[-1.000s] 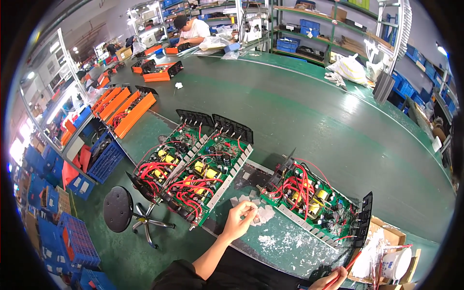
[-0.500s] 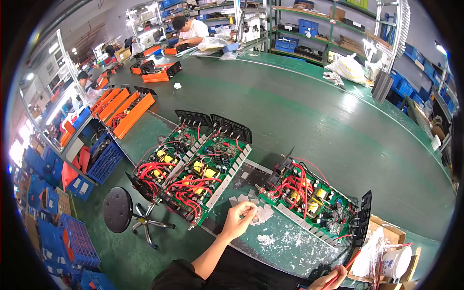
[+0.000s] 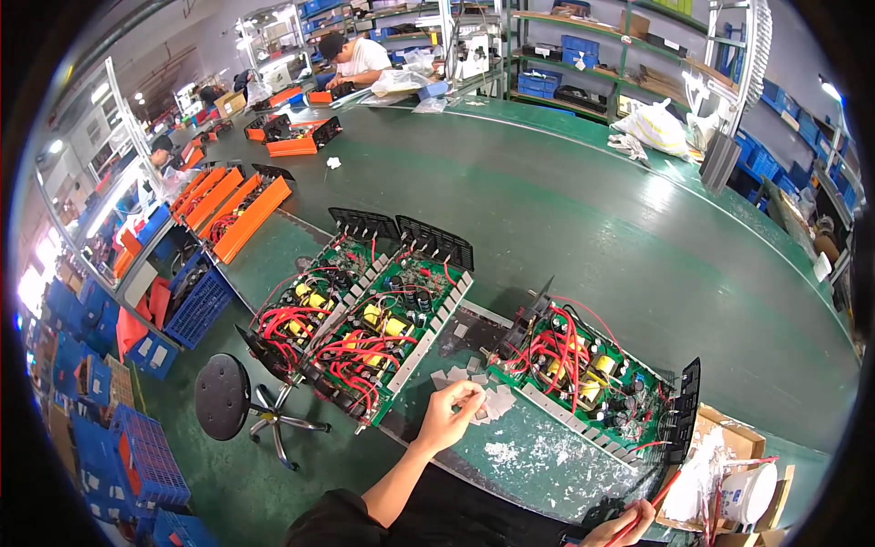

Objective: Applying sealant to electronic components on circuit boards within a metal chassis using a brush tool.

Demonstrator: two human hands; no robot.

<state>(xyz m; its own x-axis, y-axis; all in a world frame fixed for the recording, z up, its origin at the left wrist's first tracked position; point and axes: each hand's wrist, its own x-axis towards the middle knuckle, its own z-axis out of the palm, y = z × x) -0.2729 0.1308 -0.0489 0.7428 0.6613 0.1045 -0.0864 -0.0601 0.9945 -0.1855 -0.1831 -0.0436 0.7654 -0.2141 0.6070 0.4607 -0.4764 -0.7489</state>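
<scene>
My left hand (image 3: 448, 417) hovers over or rests at a loose pile of thin grey square pads (image 3: 499, 402) on the green bench. Its thumb and fingertips are pinched together; whatever lies between them is too small to make out. At the lower right, my right hand (image 3: 622, 526) is closed around a thin red stick (image 3: 666, 490), whose ends I cannot make out. Between and beyond my hands lies a green circuit board assembly (image 3: 583, 374) with red wires, yellow coils and a metal strip along its near edge. Two similar circuit board assemblies (image 3: 387, 319) stand side by side to the left.
White smears (image 3: 556, 460) mark the bench before me. A cardboard box (image 3: 729, 436) and a white tub (image 3: 749, 495) sit at the right. Orange housings (image 3: 251, 219) line the far left. A black stool (image 3: 222, 396) stands below. Another person (image 3: 360, 60) works at the back.
Both my hands and the circuit board assemblies stay where they were. At the far left, a person's head has shifted slightly.
</scene>
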